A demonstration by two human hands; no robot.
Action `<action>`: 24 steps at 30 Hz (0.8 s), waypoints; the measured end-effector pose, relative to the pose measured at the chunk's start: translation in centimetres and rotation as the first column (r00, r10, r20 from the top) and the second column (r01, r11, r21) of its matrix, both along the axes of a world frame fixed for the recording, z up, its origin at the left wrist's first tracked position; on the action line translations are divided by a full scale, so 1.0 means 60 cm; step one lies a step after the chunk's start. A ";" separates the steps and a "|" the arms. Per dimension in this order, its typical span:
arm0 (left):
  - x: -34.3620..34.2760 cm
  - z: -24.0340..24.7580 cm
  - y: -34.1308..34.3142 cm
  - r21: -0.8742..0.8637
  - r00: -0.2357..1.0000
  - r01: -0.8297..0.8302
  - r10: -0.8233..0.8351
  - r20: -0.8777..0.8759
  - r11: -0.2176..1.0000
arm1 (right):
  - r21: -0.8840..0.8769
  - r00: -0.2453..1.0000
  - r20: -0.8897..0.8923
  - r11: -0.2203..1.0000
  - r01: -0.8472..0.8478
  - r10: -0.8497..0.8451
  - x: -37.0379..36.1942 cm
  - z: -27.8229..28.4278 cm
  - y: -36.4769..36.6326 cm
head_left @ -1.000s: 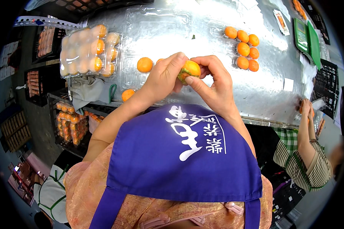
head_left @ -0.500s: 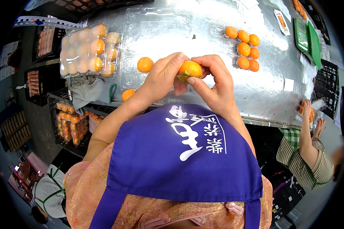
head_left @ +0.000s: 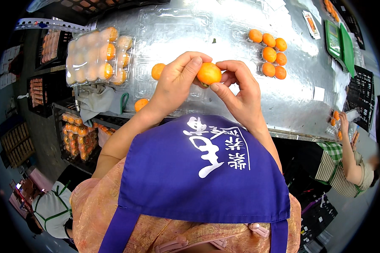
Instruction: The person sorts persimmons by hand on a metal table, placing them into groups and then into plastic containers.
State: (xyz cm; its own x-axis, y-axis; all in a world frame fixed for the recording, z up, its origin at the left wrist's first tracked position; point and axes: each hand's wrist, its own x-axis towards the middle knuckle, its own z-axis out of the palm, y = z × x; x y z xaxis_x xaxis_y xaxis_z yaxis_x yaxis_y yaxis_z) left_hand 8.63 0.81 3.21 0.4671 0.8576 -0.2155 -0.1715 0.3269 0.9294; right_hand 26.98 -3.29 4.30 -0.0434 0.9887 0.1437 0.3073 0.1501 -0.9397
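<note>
Between my two hands is an orange persimmon [head_left: 209, 74], with a bit of its green calyx showing at the lower side. My left hand [head_left: 178, 78] grips it from the left, thumb on top. From the right, my right hand [head_left: 240, 86] pinches it with thumb and fingers. A loose persimmon [head_left: 157, 71] lies just beyond my left hand, partly covered by it. Another persimmon [head_left: 141, 104] rests by the table's near edge, left of my left wrist. Under and beyond my hands lies an open clear plastic tray [head_left: 173, 25].
Stacked clear boxes of persimmons [head_left: 90, 57] stand at the left, with a grey cloth [head_left: 95, 99] hanging nearby. Several persimmons [head_left: 269, 54] sit in a clear tray on the right of the metal table [head_left: 299, 80]. A green scale [head_left: 333, 42] is farther right, and a co-worker [head_left: 344, 168] works there.
The persimmon has been turned in my hands, so its calyx now faces down and mostly out of sight. My left hand has shifted slightly. The co-worker's arms have moved right.
</note>
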 end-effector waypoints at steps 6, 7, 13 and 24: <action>-0.001 0.006 0.002 -0.112 0.998 -0.013 0.019 0.054 0.994 | -0.041 0.991 -0.129 0.999 -0.033 0.027 0.008 -0.013 0.001; -0.001 0.009 0.003 -0.174 0.996 -0.012 0.028 0.085 0.985 | -0.088 0.982 -0.188 0.996 -0.031 0.014 0.012 -0.016 0.000; 0.004 0.004 0.003 -0.168 0.982 -0.069 0.097 0.164 0.983 | -0.309 0.909 -0.411 0.949 -0.061 -0.076 0.018 -0.016 -0.005; 0.003 -0.016 -0.001 0.272 0.985 -0.090 0.045 0.169 0.958 | -0.181 0.944 -0.329 0.981 -0.073 0.010 0.006 -0.016 -0.003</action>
